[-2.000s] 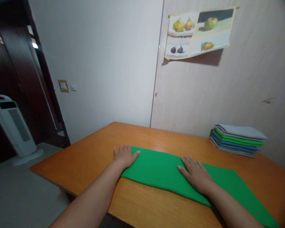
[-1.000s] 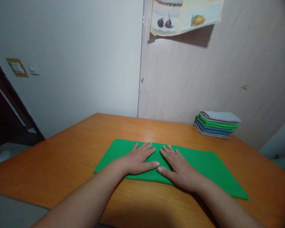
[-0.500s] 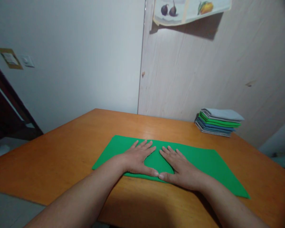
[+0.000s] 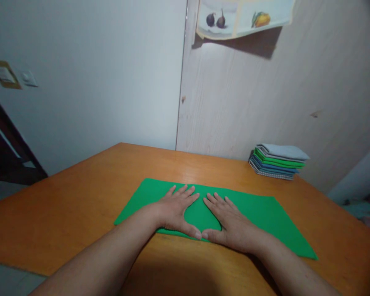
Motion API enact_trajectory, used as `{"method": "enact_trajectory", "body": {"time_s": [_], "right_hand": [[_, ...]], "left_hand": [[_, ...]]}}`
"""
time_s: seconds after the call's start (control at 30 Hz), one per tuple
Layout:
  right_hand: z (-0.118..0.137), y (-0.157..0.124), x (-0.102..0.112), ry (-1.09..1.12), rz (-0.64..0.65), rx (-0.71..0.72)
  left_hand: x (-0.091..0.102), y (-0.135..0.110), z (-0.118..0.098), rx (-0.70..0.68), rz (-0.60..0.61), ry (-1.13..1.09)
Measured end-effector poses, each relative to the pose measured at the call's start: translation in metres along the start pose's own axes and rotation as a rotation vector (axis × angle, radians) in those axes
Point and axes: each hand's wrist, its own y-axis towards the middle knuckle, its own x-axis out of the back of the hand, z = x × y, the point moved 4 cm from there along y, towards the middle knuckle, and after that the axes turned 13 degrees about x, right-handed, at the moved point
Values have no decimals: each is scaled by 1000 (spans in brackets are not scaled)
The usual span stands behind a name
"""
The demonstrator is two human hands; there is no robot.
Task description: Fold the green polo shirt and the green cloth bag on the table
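A green cloth [image 4: 265, 218], folded into a long flat strip, lies on the orange wooden table [image 4: 74, 205]. My left hand [image 4: 172, 209] rests palm down on the middle of the cloth, fingers spread. Beside it my right hand [image 4: 230, 222] lies flat on the cloth too, fingers stretched out. The two thumb tips touch at the cloth's near edge. Neither hand holds anything.
A stack of folded cloths [image 4: 277, 161] in grey, green and blue sits at the table's far right, against the wood-panel wall. A fruit poster [image 4: 243, 16] hangs above. A doorway opens at the left beyond the table edge.
Two seconds ago my hands lay apart along the cloth; they have slid together to its middle, and the thumbs have met at the near edge. The camera has tilted down.
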Motion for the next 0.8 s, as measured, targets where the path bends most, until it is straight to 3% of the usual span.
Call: {"method": "enact_trajectory", "body": {"time_s": [0.5,0.8], "right_hand": [[-8,-1,3,-33,-45,-97],[-34,-2,8,-79,-97,-256]], "left_hand": [[2,-1,1,10,5,-2],[4,-3,0,35,24,22]]}}
